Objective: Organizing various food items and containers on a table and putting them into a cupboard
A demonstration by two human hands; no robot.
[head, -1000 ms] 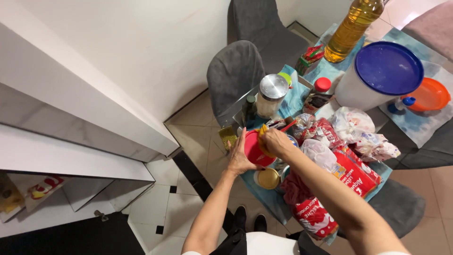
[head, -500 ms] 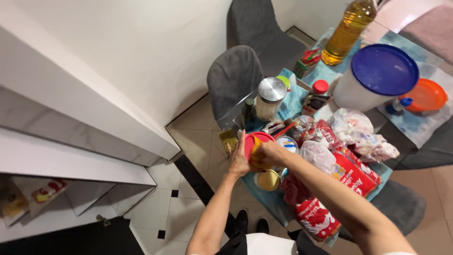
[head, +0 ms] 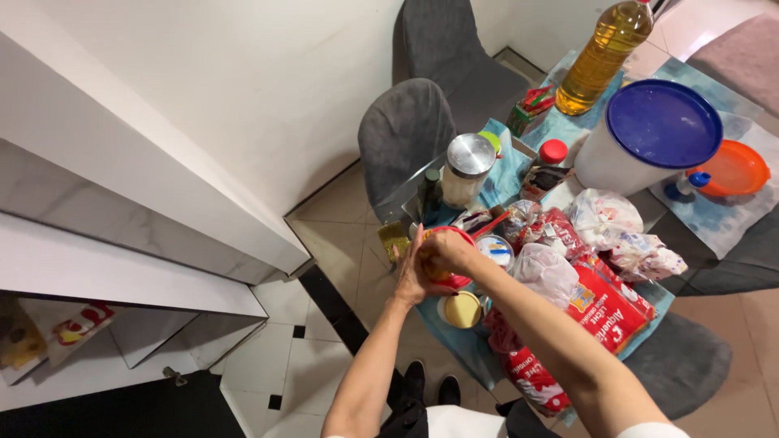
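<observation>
While both hands worked at the near edge of the crowded table, the head camera showed the left hand [head: 411, 274] cupped against the side of a round red plastic container [head: 448, 243], its fingers curled around the rim. The right hand [head: 449, 251] was closed over a small yellow cloth or sponge [head: 431, 268] and pressed it against the container's face. That container sat tilted between the two palms, out over the table's corner.

My judgement of the risk: the container hung close to the edge, so a slip of the left palm could have dropped it to the tiled floor. Just below the hands stood a small round tin with a gold lid [head: 462, 309], and just right of the right hand a blue-and-white round tub [head: 494, 249]; an elbow sweep could have knocked either off. Beyond the hands, a glass jar with a steel lid [head: 468, 169] stood near the edge too.

Counted: one red container, one yellow cloth, one gold-lidded tin, one steel-lidded jar, one tall bottle of yellow oil [head: 601, 53], one white bucket with a blue lid [head: 659, 130], one orange plastic dish [head: 735, 168], two red printed bags [head: 600, 312], two grey chairs [head: 406, 134] beyond the hands.
</observation>
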